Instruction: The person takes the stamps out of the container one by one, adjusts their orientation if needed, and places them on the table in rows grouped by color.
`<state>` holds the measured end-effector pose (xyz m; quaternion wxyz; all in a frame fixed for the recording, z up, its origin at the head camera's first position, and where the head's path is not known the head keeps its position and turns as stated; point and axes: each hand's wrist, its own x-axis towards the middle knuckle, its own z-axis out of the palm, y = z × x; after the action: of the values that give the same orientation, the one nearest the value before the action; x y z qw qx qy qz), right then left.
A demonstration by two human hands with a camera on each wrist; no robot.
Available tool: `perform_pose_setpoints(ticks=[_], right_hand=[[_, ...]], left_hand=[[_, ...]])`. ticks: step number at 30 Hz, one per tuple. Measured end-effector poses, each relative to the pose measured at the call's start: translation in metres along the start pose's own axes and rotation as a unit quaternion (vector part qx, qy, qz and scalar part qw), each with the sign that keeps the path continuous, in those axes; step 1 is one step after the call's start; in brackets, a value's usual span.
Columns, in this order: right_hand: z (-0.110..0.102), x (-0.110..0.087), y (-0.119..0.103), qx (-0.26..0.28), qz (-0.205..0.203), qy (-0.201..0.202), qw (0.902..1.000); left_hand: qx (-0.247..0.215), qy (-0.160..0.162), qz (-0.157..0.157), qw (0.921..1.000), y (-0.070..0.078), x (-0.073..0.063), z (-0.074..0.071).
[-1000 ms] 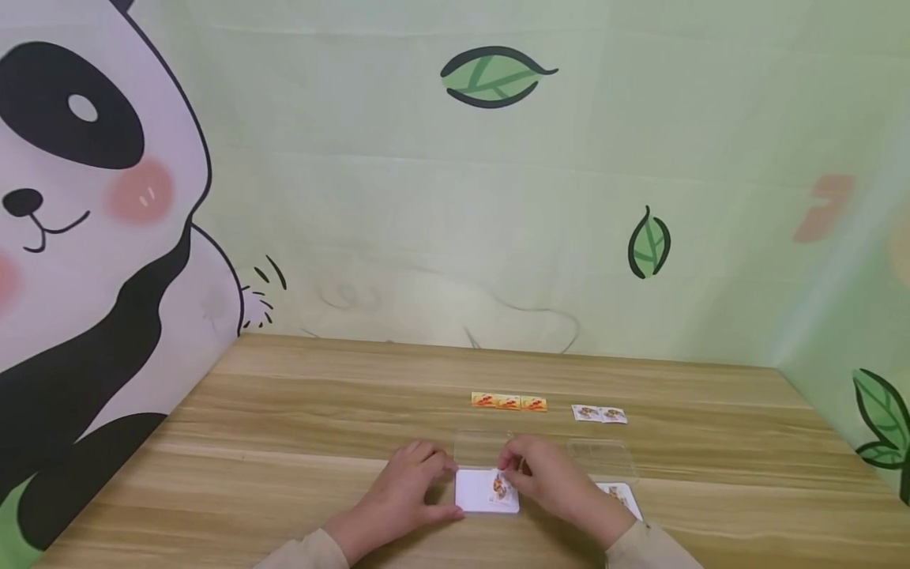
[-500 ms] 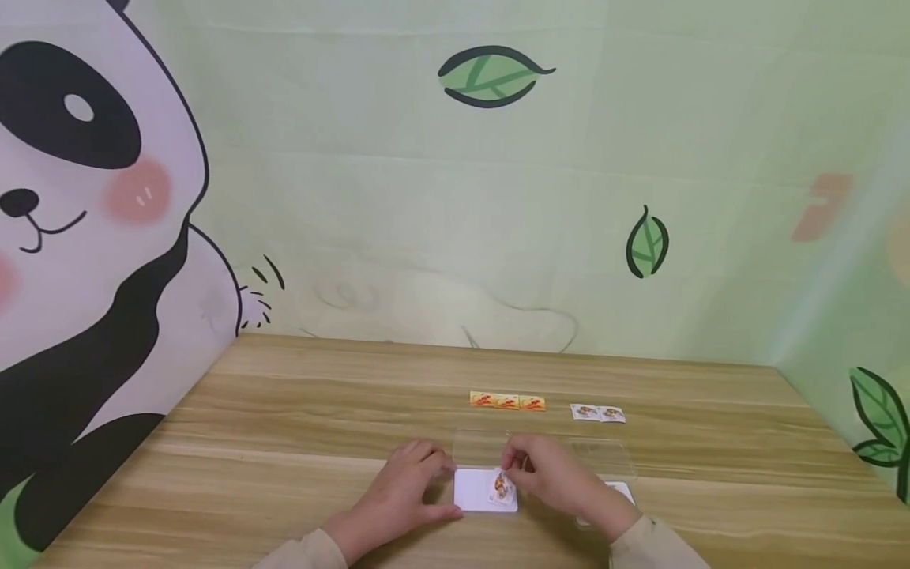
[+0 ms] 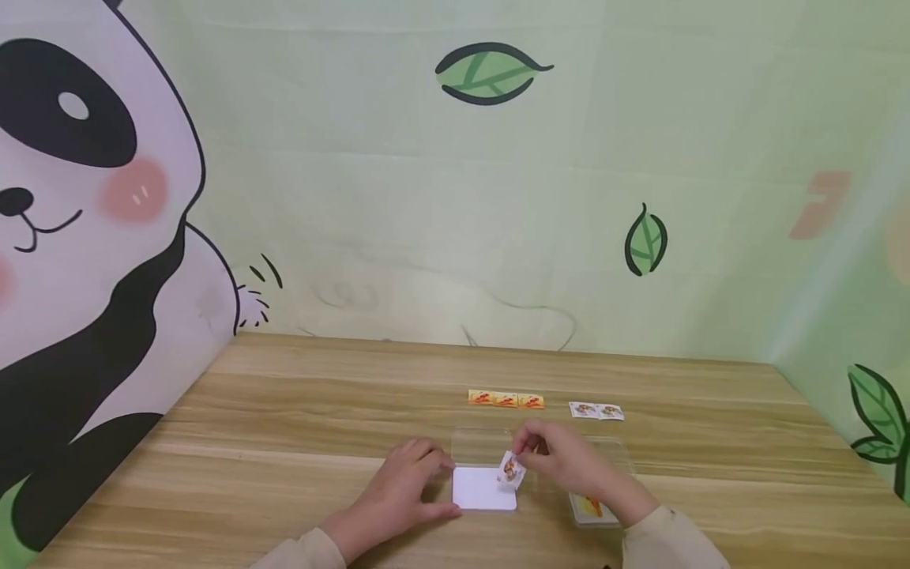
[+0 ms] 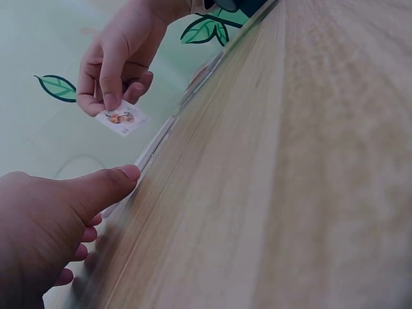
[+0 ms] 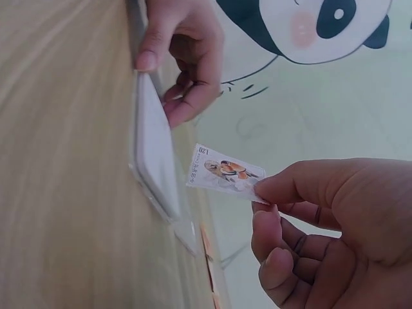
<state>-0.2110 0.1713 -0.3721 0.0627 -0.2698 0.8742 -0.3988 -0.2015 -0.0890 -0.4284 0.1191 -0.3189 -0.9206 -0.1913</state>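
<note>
My right hand (image 3: 569,466) pinches a small postage stamp (image 5: 225,172) between thumb and index finger. The stamp is white with a printed orange-brown figure and is held tilted above the right end of a clear plastic case (image 3: 479,488). White blank material fills that case, and its transparent lid (image 3: 476,442) lies folded back behind it. My left hand (image 3: 401,490) holds the case at its left end, thumb at the near corner and fingers at the far one. In the left wrist view, the left thumb (image 4: 116,183) lies along the case's edge.
Farther back on the wooden table (image 3: 320,403) lie a row of yellow-and-red stamps (image 3: 506,400) and a pair of white stamps (image 3: 596,411). A second clear case (image 3: 593,521) with a yellow-orange stamp inside stands at right, partly behind the right forearm. A panda-print cloth (image 3: 341,158) hangs behind.
The stamp has come up off the white surface of the case and moved slightly back and right with my right hand. My left hand stays in place.
</note>
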Motion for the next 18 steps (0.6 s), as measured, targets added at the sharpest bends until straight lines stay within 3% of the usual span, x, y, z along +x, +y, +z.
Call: perform_pose_setpoints(ticks=[8,18], right_hand=[[-0.011,-0.003,0.0,0.037,0.006,0.004,0.9993],[-0.019,-0.004,0.002,0.009,0.01,0.037,0.9992]], left_hand=[[0.002,0.001,0.0,1.0,-0.001,-0.001,0.0],[0.003,0.0,-0.002,1.0,0.0,-0.001,0.0]])
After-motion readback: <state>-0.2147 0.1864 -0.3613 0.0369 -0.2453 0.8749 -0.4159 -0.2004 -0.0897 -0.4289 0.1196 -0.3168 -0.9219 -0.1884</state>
